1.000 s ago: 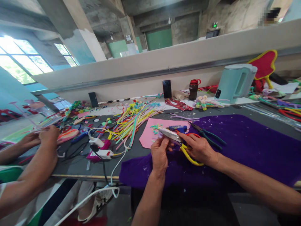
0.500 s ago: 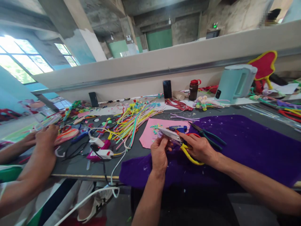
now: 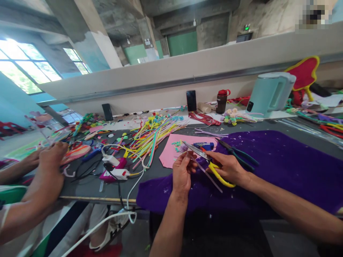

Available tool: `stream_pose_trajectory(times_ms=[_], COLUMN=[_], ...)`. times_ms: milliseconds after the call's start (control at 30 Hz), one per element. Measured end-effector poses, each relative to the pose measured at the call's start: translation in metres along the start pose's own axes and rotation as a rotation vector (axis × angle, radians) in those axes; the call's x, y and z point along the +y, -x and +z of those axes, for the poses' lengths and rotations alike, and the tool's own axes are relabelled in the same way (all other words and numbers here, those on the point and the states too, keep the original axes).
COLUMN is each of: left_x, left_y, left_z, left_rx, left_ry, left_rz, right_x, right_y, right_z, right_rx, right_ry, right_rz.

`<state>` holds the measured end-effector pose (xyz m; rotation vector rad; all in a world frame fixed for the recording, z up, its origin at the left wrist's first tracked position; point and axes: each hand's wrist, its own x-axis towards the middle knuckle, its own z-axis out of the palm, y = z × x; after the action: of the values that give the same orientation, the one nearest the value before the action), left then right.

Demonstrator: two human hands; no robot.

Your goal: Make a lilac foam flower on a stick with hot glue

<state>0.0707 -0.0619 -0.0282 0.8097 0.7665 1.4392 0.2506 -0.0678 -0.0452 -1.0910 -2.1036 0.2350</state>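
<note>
My left hand (image 3: 182,173) pinches a pale lilac pipe cleaner (image 3: 210,178), whose long end slants down to the right below the scissors. A fuzzy lilac tip (image 3: 183,147) shows just above my fingers. In my right hand (image 3: 229,167) is a pair of scissors (image 3: 199,151) with yellow handles, the blades pointing left over my left fingertips. Behind them a pink sheet (image 3: 166,157) carries small green and yellow fuzzy pieces (image 3: 177,144) and a blue tool (image 3: 205,146). Dark-handled pliers (image 3: 239,157) rest to the right on purple cloth (image 3: 292,160).
Colourful pipe cleaners (image 3: 154,137) lie in a heap left of the sheet, near a power strip (image 3: 118,174) with cables. A phone (image 3: 191,101), a bottle (image 3: 222,102) and a kettle (image 3: 269,94) stand behind. Another person's hands (image 3: 52,153) work at the left.
The lilac pipe cleaner's long end has come into view below the scissors, slanting down to the right. The scissors have shifted slightly right and their blades look more parted.
</note>
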Motion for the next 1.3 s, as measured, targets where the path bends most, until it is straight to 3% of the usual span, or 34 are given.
stream_pose_trajectory(times_ms=[433, 833, 1300], left_x=[0.004, 0.005, 0.005], left_y=[-0.001, -0.001, -0.001], left_z=[-0.002, -0.005, -0.004], left_rx=[-0.013, -0.038, -0.018], left_ry=[0.150, 0.241, 0.128], left_rz=[-0.070, -0.159, -0.100], right_x=[-0.010, -0.015, -0.021], right_y=[-0.006, -0.006, -0.005], right_z=[-0.007, -0.005, -0.007], right_rx=[-0.087, -0.136, -0.060], right_ry=[-0.140, -0.147, -0.089], right_rz=[0.289, 0.243, 0.230])
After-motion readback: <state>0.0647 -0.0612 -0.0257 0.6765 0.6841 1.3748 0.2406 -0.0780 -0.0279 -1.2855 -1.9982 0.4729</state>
